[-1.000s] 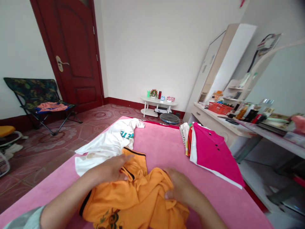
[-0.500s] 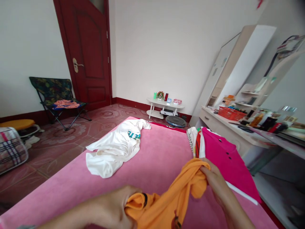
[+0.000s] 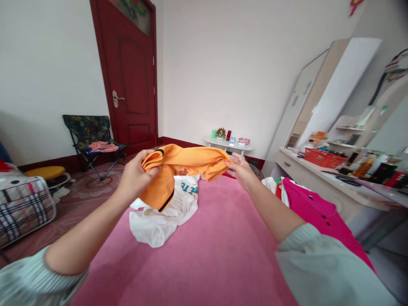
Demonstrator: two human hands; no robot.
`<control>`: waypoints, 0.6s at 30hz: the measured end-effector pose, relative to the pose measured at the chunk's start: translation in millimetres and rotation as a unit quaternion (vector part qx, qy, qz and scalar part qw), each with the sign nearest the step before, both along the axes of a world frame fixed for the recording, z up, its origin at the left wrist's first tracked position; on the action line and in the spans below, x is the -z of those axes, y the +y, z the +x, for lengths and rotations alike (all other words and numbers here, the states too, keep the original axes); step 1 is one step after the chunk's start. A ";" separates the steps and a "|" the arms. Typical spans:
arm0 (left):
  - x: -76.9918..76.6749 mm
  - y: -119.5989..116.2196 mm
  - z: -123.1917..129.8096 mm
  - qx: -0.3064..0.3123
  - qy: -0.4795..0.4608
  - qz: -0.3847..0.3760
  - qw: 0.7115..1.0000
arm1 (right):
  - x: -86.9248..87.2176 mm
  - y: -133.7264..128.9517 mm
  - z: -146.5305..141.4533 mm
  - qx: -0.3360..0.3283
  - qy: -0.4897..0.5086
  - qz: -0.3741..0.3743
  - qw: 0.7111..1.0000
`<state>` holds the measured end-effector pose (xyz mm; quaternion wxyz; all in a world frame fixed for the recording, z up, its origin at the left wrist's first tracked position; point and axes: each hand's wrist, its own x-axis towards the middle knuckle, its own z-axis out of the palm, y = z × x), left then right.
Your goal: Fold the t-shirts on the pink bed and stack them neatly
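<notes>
One orange shirt (image 3: 191,155) is held up by two hands and stretched sideways, above the far left part of the pink surface (image 3: 219,238). Its left end is gripped by the left hand (image 3: 135,175), with thumb and fingers closed on a folded, black-trimmed part. The other end is pinched lightly by the right hand (image 3: 242,171), between the thumb and fingertips, with the remaining fingers slightly fanned. Two black-trimmed edges can be seen, one at the left hand and one hanging lower down.

One white shirt (image 3: 156,227) with green lettering is laid along the left edge of the pink surface, partly hidden behind the orange one. By the right edge, one magenta top (image 3: 304,208) with three dark spots is spread over other garments, whose number cannot be told.

Beyond the far edge, five items are set on one small white stand (image 3: 248,148): a green cup, a potted plant, a red cylinder, a blue clock and a pink-patterned box. One red basket (image 3: 323,158) is placed on the desk (image 3: 287,156) to the right. To the left, one folding chair (image 3: 87,127) and one yellow stool (image 3: 46,172) are seen.
</notes>
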<state>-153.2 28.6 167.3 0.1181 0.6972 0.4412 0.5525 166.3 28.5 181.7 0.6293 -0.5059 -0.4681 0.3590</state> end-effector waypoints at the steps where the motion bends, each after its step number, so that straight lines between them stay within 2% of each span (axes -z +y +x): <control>1: 13.8 6.3 0.8 -0.021 0.060 0.023 0.998 | 8.3 4.2 -4.5 0.030 -0.027 0.024 0.999; 2: 33.4 10.6 2.2 -0.031 0.125 0.029 0.991 | 23.5 4.2 -6.8 0.054 -0.059 0.033 0.996; 3: 57.6 13.0 4.1 -0.008 0.207 0.017 0.978 | 44.6 0.4 -6.3 0.063 -0.090 0.029 0.993; 5: 111.3 13.5 8.2 0.042 0.335 -0.012 0.941 | 96.0 -16.0 5.0 0.046 -0.159 0.001 0.986; 7: 157.2 10.2 11.7 0.020 0.382 -0.013 0.924 | 142.4 -40.1 31.1 0.049 -0.252 -0.001 0.967; 9: 183.8 6.6 13.4 -0.006 0.399 -0.012 0.917 | 166.7 -66.3 70.9 0.087 -0.347 0.015 0.934; 11: 192.2 5.9 13.0 -0.019 0.406 -0.011 0.914 | 165.3 -89.5 120.2 0.168 -0.422 0.030 0.890; 14: 190.0 9.9 11.2 -0.020 0.416 -0.002 0.909 | 138.6 -116.3 199.4 0.307 -0.499 0.011 0.811; 16: 189.4 12.7 10.6 -0.025 0.420 0.003 0.907 | 125.5 -130.7 247.2 0.386 -0.507 -0.087 0.766; 18: 191.7 14.3 10.6 -0.029 0.421 0.008 0.907 | 125.0 -142.5 285.2 0.428 -0.481 -0.185 0.742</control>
